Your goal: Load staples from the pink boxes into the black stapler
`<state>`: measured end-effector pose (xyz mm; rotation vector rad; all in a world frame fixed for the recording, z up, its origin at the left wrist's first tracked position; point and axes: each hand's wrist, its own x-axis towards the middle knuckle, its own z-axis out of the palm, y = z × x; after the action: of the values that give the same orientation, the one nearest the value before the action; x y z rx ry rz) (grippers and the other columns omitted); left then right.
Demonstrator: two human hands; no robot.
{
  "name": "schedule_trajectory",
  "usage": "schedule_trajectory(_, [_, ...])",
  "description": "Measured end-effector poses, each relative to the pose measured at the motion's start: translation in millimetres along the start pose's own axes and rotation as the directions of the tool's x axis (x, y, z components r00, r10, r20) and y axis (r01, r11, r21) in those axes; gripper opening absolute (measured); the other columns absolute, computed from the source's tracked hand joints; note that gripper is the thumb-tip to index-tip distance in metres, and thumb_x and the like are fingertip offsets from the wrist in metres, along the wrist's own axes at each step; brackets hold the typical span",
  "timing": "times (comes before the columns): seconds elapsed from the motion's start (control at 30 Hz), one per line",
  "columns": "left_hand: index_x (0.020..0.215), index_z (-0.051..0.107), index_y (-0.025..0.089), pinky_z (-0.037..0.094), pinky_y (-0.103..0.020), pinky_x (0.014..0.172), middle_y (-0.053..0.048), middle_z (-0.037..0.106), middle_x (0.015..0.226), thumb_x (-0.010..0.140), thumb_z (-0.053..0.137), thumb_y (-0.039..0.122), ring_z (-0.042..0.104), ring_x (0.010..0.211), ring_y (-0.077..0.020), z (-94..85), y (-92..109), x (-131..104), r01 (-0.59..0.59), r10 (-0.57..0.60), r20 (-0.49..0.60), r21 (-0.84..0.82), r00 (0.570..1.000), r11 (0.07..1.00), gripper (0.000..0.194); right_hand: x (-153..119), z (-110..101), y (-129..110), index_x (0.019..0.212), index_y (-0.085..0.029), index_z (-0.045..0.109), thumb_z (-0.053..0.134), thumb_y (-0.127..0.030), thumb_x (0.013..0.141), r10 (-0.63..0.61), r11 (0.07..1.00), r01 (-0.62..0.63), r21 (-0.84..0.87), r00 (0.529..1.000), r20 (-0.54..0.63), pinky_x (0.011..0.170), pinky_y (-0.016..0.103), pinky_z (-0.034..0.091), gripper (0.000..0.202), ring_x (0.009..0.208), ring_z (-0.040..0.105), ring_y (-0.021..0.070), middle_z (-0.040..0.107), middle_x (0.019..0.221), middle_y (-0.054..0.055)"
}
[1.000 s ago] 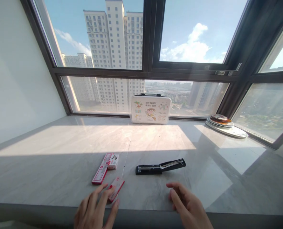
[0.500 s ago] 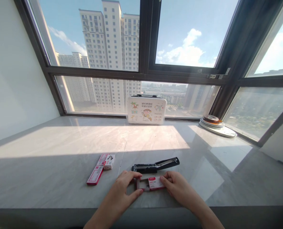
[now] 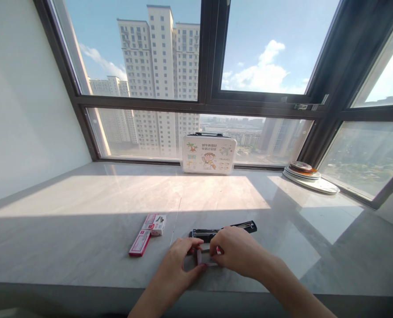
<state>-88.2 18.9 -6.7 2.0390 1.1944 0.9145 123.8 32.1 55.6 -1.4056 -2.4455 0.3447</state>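
My left hand (image 3: 176, 261) grips the left end of a small staple box (image 3: 199, 257) between thumb and index finger. The box's inner tray is slid partly out, showing an open gap. At that gap, the bent fingers of my right hand (image 3: 239, 249) are pinched together; whatever is between them is hidden. My right hand covers most of the printed sleeve. Just behind lies a black stapler (image 3: 201, 234), its top arm swung open to the right and partly hidden by my right hand. To the left are a flat red-and-white box (image 3: 140, 243) and a smaller white box (image 3: 158, 225).
A white cartoon-printed case (image 3: 209, 154) stands upright against the window. Stacked plates and lids (image 3: 304, 173) sit in the right corner. The marble-look sill (image 3: 84, 247) ends at a front edge close to my wrists.
My right hand has left the sleeve's right end and moved left, over the box to its open tray. My left hand keeps its hold. The whole view has shifted slightly.
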Motion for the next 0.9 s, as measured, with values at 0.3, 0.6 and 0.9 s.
schedule_trajectory(0.3, [0.120, 0.065, 0.028, 0.052, -0.032, 0.091, -0.003, 0.068, 0.111, 0.079, 0.070, 0.024, 0.064, 0.102, -0.0218, 1.3, -2, 0, 0.005, -0.005, -0.015, 0.013, 1.000, 1.000, 0.041, -6, -2, 15, 0.083, -0.027, 0.075, 0.061, -0.023, 0.081, 0.000, 0.992, 0.007, 0.128, 0.999, -0.051, 0.057, 0.024, 0.031, 0.015, 0.057, 0.056, 0.0139, 0.067, 0.063, -0.002])
schedule_trajectory(0.6, [0.120, 0.064, 0.028, 0.052, -0.035, 0.096, -0.004, 0.066, 0.118, 0.078, 0.067, 0.017, 0.061, 0.110, -0.0231, 2.9, -2, -2, -0.037, 0.037, -0.034, 0.000, 0.999, 0.999, 0.043, -51, 23, 46, 0.083, -0.022, 0.068, 0.055, -0.037, 0.090, 0.227, 0.898, -0.119, 0.424, 0.950, -0.215, 0.054, 0.024, 0.036, 0.020, 0.060, 0.054, 0.0144, 0.062, 0.065, -0.001])
schedule_trajectory(0.9, [0.106, 0.066, 0.026, 0.051, -0.032, 0.092, -0.003, 0.064, 0.111, 0.077, 0.066, 0.016, 0.061, 0.104, -0.0215, 0.7, 4, -1, -0.047, 0.047, -0.032, 0.013, 0.998, 0.999, 0.031, -36, 34, 25, 0.084, -0.023, 0.068, 0.056, -0.032, 0.092, 0.133, 0.914, 0.003, 0.405, 0.942, -0.307, 0.059, 0.025, 0.039, 0.018, 0.066, 0.053, 0.0137, 0.060, 0.082, 0.001])
